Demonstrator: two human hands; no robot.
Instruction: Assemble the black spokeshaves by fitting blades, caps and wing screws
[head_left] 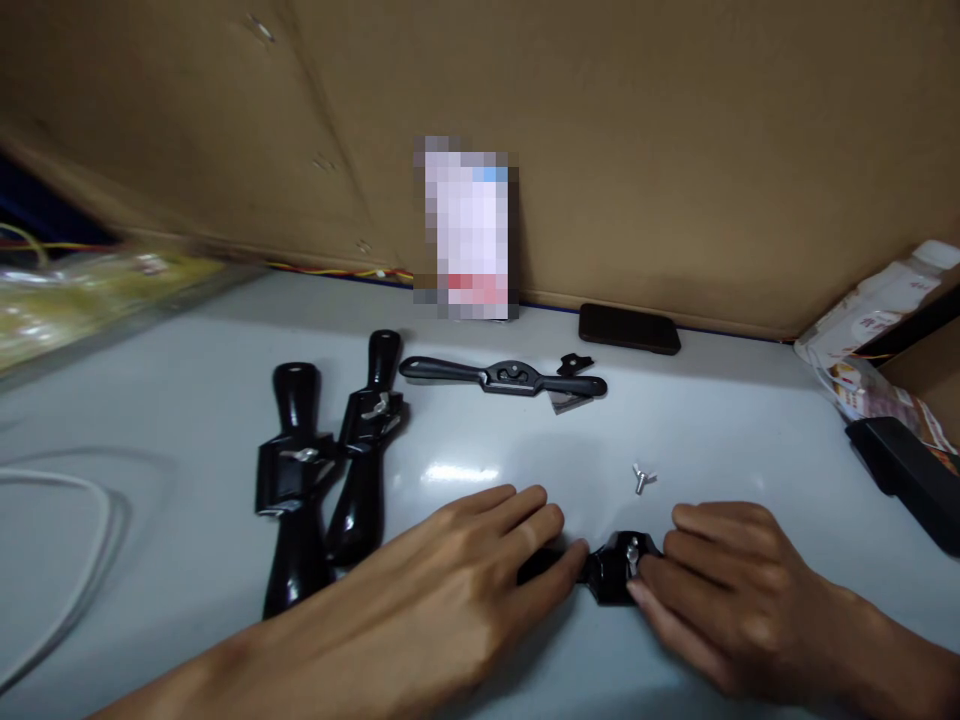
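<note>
A glossy black metal tool with two handles [615,575] lies on a smooth, pale grey-blue counter [202,420], partly hidden between the person's hands. Its faceted middle body carries a silver screw fitting [632,555]. The left hand [491,560] bends over the tool's left handle, its grip closed around it; the right hand [731,575] has its fingers curled in, grip closed at the tool's right side, fingertips against the screw fitting.

Just beyond the tool lies a loose silver wing screw [642,478]. Farther beyond it, slightly left, rests a matte dark-grey tool with two slim handles [510,377], beside a small black notched plate [575,364] and a flat grey metal blade [571,402]. Two more glossy black tools [296,460] lie left of the tool, near each other, each with a silver screw.

A brown cardboard wall [675,150] rises behind the tool; a dark rectangular slab [630,328] lies near its foot, and a pixelated whitish card [472,220] stands against it.

Far right of the tool is a white bottle with a white cap [885,300], contents unclear. Far left, clear plastic packaging [90,310] shows something yellowish inside.
</note>
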